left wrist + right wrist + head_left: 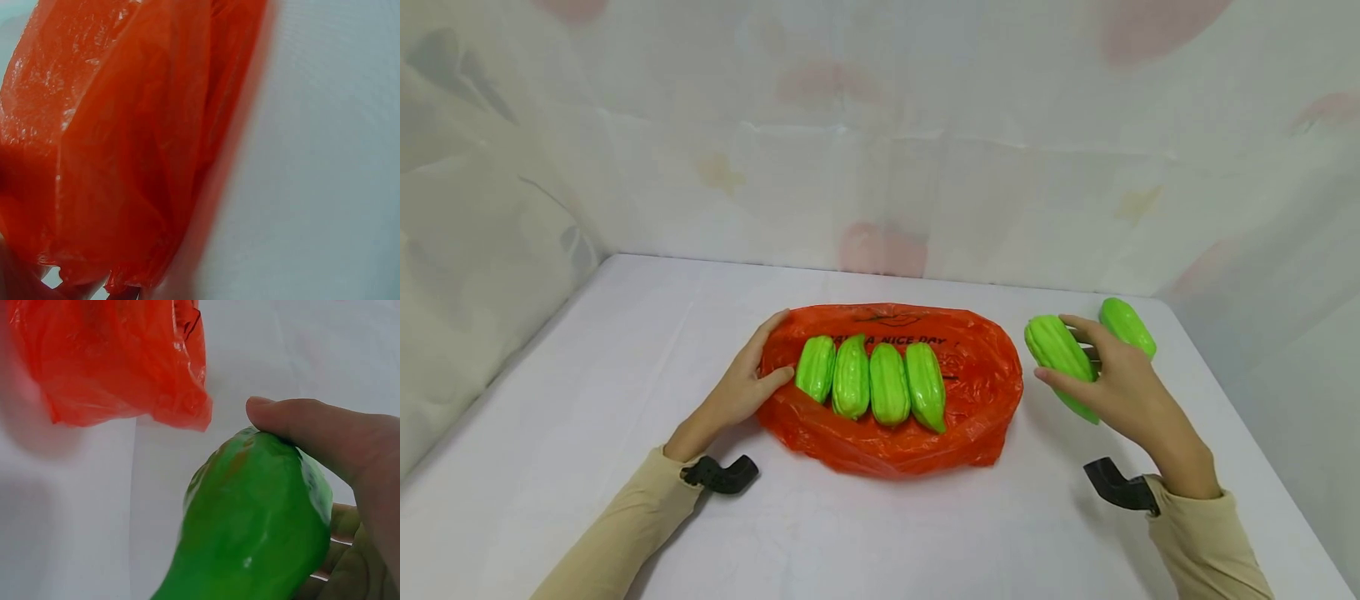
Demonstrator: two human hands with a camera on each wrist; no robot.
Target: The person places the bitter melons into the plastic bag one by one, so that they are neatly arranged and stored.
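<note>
A red plastic bag (977, 408) with dark print lies open on the table. Several bright green, ridged gourds, such as this one (889, 385), sit side by side in it. My left hand (745, 379) grips the bag's left side, thumb at the rim; some of its fingers are hidden behind the plastic. To the right of the bag, my right hand (1123, 379) holds another ridged gourd (256, 519) between thumb and fingers. In the right wrist view the thumb lies over its top, with the fingers on the far side.
One more green gourd (1127, 327) lies at the table's back right, behind my right hand. A white cloth covers the table (865, 542). Pale patterned curtains (880, 167) hang behind it and at both sides. Each wrist wears a black mount (722, 475).
</note>
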